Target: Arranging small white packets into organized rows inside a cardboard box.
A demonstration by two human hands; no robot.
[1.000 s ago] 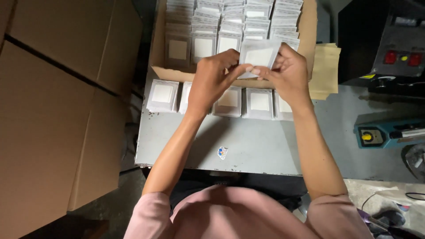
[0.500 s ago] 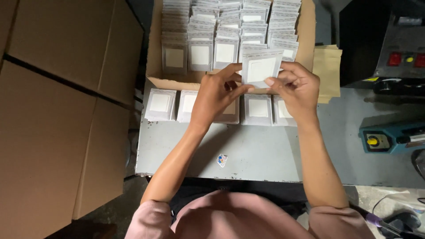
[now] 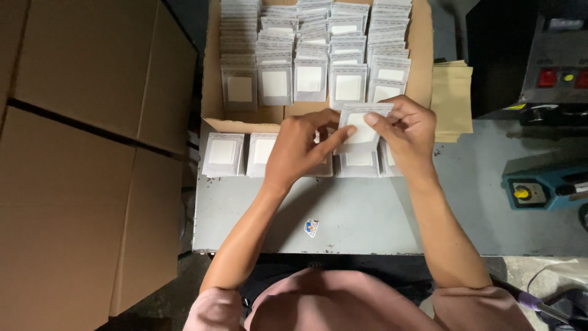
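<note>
Both hands hold one small grey pouch (image 3: pixel 360 130) with a white square panel, just above the grey table (image 3: pixel 367 214). My left hand (image 3: pixel 300 147) pinches its left edge with a finger laid across the front. My right hand (image 3: pixel 407 132) grips its top right corner. Under the hands, a row of the same pouches (image 3: pixel 223 154) lies along the table's far edge. Behind it, an open cardboard box (image 3: pixel 211 92) holds several rows of stacked pouches (image 3: pixel 309 76).
Large brown cartons (image 3: pixel 79 165) fill the left side beside the table. Flat tan envelopes (image 3: pixel 452 101) lie right of the box. A blue device with a yellow knob (image 3: pixel 539 187) and a dark machine with red buttons (image 3: pixel 548 61) stand at the right.
The pouch and both hands have come down from over the box to just above the row on the table. The view has shifted slightly downward.
</note>
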